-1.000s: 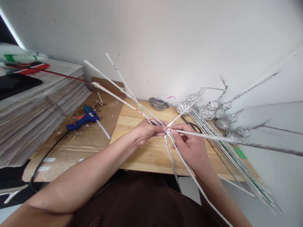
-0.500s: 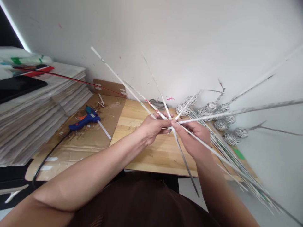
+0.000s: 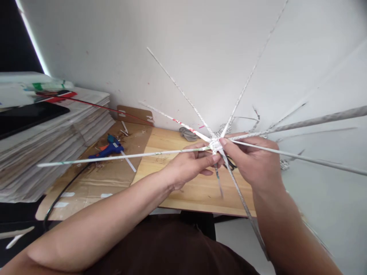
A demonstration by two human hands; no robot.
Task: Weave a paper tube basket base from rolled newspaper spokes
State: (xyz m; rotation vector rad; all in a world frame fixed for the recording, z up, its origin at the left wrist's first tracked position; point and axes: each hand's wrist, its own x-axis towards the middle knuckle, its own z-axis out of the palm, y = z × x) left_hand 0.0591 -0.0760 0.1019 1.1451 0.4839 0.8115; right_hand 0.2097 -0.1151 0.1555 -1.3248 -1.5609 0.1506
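Radiating from a small white hub (image 3: pixel 214 144), several thin paper tubes (image 3: pixel 183 151) are held up between two bare hands, over the far half of the wooden board (image 3: pixel 186 194). By the left hand (image 3: pixel 191 166) the hub is pinched from its left and lower side, with the thumb laid just below the crossing. By the right hand (image 3: pixel 259 162) it is gripped from the right, and the thumb tip is pressed on its right edge. Neither hand can be called nearer, since the hub is touched by both.

No single long axis is shown by the hub; its direction is given by the tubes. One is pointed left, above the left forearm and across the blue glue gun (image 3: pixel 110 149) as seen from above. Two are carried rightward past the right hand, one is slanted down beside the right wrist, and others are fanned up against the wall (image 3: pixel 183 34). How firmly the hub is squeezed cannot be told.

The glue gun is set on the cardboard (image 3: pixel 83 187), left of the board, and dark scissor handles (image 3: pixel 231 163) are partly hidden beneath the right hand.
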